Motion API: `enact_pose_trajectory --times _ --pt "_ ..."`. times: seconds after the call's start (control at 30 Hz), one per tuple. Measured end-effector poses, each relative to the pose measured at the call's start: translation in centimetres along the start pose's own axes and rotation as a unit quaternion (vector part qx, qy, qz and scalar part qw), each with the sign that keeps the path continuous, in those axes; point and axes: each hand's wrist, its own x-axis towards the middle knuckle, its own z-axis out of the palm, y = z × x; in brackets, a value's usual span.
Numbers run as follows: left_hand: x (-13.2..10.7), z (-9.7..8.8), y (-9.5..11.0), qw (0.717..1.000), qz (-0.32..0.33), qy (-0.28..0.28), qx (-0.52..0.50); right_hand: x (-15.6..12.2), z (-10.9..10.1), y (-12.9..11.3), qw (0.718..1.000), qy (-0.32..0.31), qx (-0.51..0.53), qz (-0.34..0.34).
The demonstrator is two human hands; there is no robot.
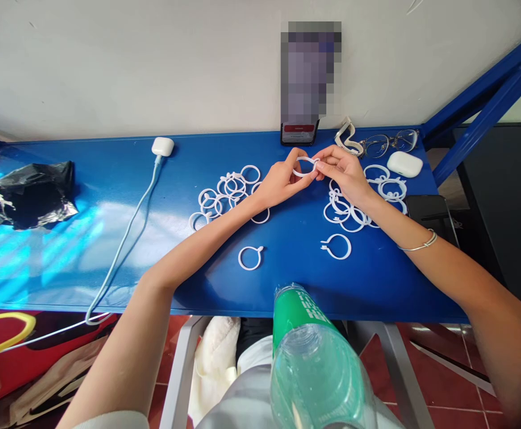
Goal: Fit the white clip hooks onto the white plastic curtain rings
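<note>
Both of my hands meet over the blue table, working on one white plastic ring (303,175) with a small clasp. My left hand (280,180) grips the ring's left side between thumb and fingers. On its right, the thumb and fingertips of my right hand (343,171) pinch the ring at the clasp. A pile of similar white rings (230,186) lies beside my left hand. Another pile of rings (352,221) spreads under and around my right wrist. Nearer to me lie a single ring with its clasp joined (250,269) and a ring with a gap (350,246).
A phone (299,132) leans against the wall. Glasses (376,146), a white earbud case (404,164) and a dark phone (430,214) sit at the right. A charger (162,146) with cable and a black plastic bag (30,193) lie left. A green-labelled bottle (318,369) stands in front.
</note>
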Motion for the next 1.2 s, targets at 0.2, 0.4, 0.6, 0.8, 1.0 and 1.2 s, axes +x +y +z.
enact_pose_trajectory --times 0.2,0.4,0.6,0.8,1.0,1.2 --pt "0.0 -0.1 0.1 1.000 -0.005 0.001 -0.002 -0.1 0.0 -0.1 1.000 0.003 -0.010 0.007" --pt "0.0 -0.2 0.2 1.000 -0.008 -0.006 0.008 -0.1 0.0 0.0 1.000 0.009 -0.008 -0.001" --pt "0.1 0.0 0.0 1.000 -0.001 0.003 0.008 -0.1 0.0 0.3 1.000 0.008 -0.008 -0.012" --pt "0.0 0.0 -0.1 1.000 -0.002 -0.002 0.005 0.0 -0.1 0.6 1.000 0.018 -0.021 -0.015" --pt "0.0 0.1 -0.2 1.000 0.001 -0.006 0.014 0.0 -0.1 0.8 1.000 0.012 -0.018 -0.019" --pt "0.0 0.1 -0.1 1.000 0.004 -0.016 0.023 0.1 -0.3 1.1 1.000 0.012 -0.016 -0.021"
